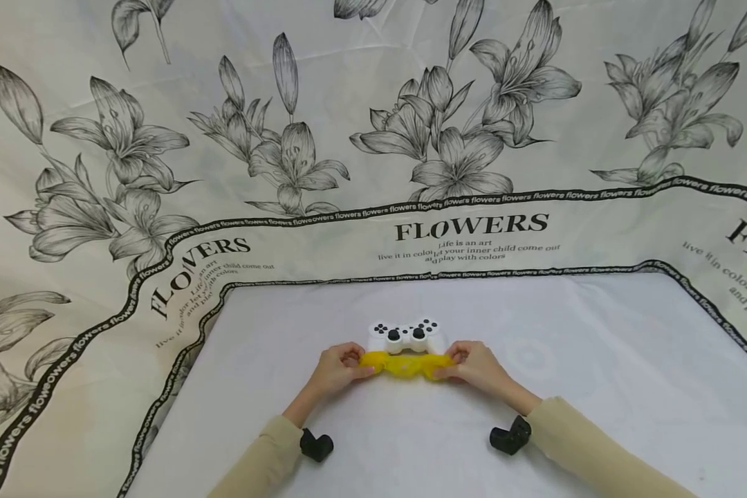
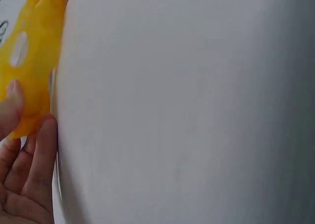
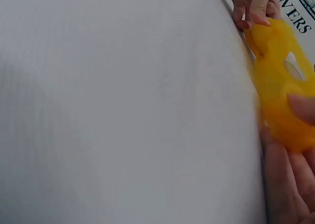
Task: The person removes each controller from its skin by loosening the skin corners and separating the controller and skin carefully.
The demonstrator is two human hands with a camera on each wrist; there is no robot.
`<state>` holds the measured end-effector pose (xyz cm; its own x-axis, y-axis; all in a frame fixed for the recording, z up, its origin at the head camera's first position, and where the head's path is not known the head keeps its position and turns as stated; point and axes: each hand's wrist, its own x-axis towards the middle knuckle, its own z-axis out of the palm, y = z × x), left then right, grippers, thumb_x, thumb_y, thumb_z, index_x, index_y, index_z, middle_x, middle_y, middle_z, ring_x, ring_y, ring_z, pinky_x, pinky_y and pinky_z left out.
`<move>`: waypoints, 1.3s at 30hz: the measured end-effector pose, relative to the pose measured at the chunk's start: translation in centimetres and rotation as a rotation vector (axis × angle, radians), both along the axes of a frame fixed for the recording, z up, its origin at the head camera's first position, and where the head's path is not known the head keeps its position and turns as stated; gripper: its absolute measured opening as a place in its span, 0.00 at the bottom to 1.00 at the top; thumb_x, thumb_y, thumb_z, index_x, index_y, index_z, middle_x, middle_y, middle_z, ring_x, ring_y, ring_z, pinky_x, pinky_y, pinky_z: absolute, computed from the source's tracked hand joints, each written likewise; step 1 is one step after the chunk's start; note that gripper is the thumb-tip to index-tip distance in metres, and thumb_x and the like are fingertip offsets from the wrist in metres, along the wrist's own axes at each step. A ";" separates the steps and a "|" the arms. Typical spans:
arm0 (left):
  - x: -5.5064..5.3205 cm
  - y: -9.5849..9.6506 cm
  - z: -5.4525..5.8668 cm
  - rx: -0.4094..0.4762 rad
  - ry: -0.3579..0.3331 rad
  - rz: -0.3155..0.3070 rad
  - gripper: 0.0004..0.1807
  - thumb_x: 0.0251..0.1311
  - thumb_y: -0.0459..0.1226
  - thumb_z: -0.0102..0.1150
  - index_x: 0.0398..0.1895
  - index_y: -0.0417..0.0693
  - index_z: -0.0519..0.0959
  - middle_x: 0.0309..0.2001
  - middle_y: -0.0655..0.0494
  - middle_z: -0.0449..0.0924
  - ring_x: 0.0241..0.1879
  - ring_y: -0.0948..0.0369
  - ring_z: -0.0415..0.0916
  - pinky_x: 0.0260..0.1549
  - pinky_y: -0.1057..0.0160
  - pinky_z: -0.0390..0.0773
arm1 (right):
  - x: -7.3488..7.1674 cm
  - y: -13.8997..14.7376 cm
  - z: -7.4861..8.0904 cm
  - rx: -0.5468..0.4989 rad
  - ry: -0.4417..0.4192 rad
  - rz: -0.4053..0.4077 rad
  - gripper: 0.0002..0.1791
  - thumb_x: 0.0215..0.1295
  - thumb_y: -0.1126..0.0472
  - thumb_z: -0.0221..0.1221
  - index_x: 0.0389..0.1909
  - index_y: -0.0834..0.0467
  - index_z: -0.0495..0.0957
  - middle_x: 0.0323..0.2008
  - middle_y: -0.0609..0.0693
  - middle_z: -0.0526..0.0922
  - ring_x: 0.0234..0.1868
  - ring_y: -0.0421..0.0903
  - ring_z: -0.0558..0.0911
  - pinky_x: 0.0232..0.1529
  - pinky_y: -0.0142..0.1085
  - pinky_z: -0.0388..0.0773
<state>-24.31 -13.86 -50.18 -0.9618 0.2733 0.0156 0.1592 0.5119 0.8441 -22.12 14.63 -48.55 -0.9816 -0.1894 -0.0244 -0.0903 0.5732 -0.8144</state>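
A yellow, soft-looking controller cover (image 1: 406, 366) is held between two hands above the white table. My left hand (image 1: 339, 368) pinches its left end, thumb on the near face and fingers behind, as the left wrist view shows on the cover (image 2: 39, 51). My right hand (image 1: 478, 368) grips the other end in the same way. An oval opening shows in the middle of the cover (image 3: 273, 81) in the right wrist view. Just beyond it lies a white game controller (image 1: 436, 340) with black sticks and buttons, its lower part hidden behind the cover.
The white tabletop (image 1: 286, 318) spreads around the hands. A cloth (image 1: 324, 249) printed with flowers and lettering hangs behind the table and along its sides. Black devices (image 1: 317, 445) sit by both sleeve cuffs.
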 end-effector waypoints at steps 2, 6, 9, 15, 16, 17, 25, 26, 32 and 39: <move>0.3 0.8 0.0 -0.002 0.026 0.028 0.14 0.50 0.40 0.72 0.32 0.44 0.77 0.33 0.54 0.80 0.24 0.67 0.70 0.23 0.74 0.70 | -0.1 -0.4 -0.1 0.006 0.016 0.036 0.16 0.44 0.56 0.73 0.21 0.58 0.73 0.13 0.41 0.65 0.18 0.36 0.65 0.21 0.26 0.59; 0.4 1.5 0.3 -0.005 0.036 0.068 0.13 0.50 0.39 0.72 0.31 0.44 0.76 0.32 0.53 0.79 0.20 0.68 0.68 0.19 0.75 0.69 | -0.1 -1.0 -0.3 0.000 0.042 0.076 0.16 0.44 0.57 0.71 0.17 0.56 0.71 0.12 0.40 0.65 0.17 0.36 0.65 0.20 0.26 0.58; 0.3 1.3 0.4 0.012 -0.002 0.071 0.12 0.50 0.37 0.71 0.32 0.43 0.76 0.33 0.52 0.79 0.19 0.68 0.71 0.21 0.75 0.73 | -0.1 -1.2 -0.4 -0.012 0.054 0.089 0.14 0.44 0.57 0.70 0.18 0.55 0.72 0.13 0.40 0.68 0.18 0.35 0.67 0.20 0.26 0.60; 0.3 1.2 0.7 0.032 -0.025 0.054 0.11 0.52 0.35 0.69 0.33 0.42 0.76 0.36 0.48 0.80 0.20 0.66 0.77 0.22 0.71 0.79 | 0.0 -1.4 -0.2 -0.014 0.031 0.101 0.13 0.43 0.56 0.71 0.20 0.56 0.76 0.13 0.40 0.70 0.18 0.35 0.67 0.20 0.25 0.61; 0.3 1.1 0.7 0.029 -0.021 0.056 0.11 0.52 0.34 0.69 0.33 0.42 0.76 0.37 0.48 0.80 0.19 0.66 0.77 0.22 0.71 0.79 | 0.1 -1.5 -0.2 -0.012 0.027 0.101 0.13 0.43 0.56 0.72 0.20 0.57 0.77 0.13 0.41 0.69 0.18 0.35 0.67 0.20 0.25 0.61; 0.3 1.1 0.8 0.025 -0.018 0.056 0.10 0.53 0.34 0.69 0.33 0.42 0.76 0.37 0.47 0.80 0.19 0.66 0.77 0.22 0.71 0.79 | 0.1 -1.6 -0.2 -0.009 0.024 0.098 0.13 0.43 0.56 0.72 0.21 0.58 0.77 0.13 0.41 0.69 0.18 0.35 0.66 0.20 0.25 0.60; 0.1 0.5 1.1 -0.032 -0.035 0.077 0.09 0.55 0.32 0.66 0.36 0.41 0.76 0.37 0.47 0.80 0.19 0.65 0.77 0.21 0.70 0.80 | 0.8 -3.0 -0.2 -0.033 0.016 0.106 0.15 0.44 0.55 0.73 0.22 0.58 0.78 0.14 0.41 0.72 0.18 0.35 0.68 0.20 0.24 0.62; 0.0 0.4 1.2 -0.036 -0.038 0.081 0.09 0.55 0.31 0.66 0.37 0.41 0.76 0.37 0.47 0.79 0.19 0.65 0.77 0.21 0.69 0.80 | 0.8 -3.3 -0.3 -0.036 0.020 0.108 0.15 0.44 0.54 0.74 0.22 0.58 0.78 0.14 0.41 0.71 0.18 0.35 0.67 0.20 0.24 0.61; -0.4 -0.2 1.3 -0.060 -0.033 0.074 0.09 0.57 0.30 0.63 0.39 0.40 0.75 0.38 0.47 0.78 0.19 0.65 0.76 0.21 0.70 0.80 | 0.8 -4.6 -0.9 -0.039 0.031 0.100 0.17 0.43 0.54 0.74 0.18 0.57 0.75 0.12 0.41 0.68 0.17 0.35 0.66 0.19 0.24 0.59; -0.2 -0.4 1.2 -0.133 0.041 0.106 0.08 0.56 0.30 0.64 0.38 0.42 0.76 0.36 0.49 0.78 0.17 0.65 0.73 0.19 0.72 0.75 | 1.0 -5.7 -0.9 -0.028 0.039 0.148 0.20 0.44 0.52 0.73 0.16 0.55 0.71 0.11 0.40 0.64 0.16 0.34 0.63 0.18 0.24 0.55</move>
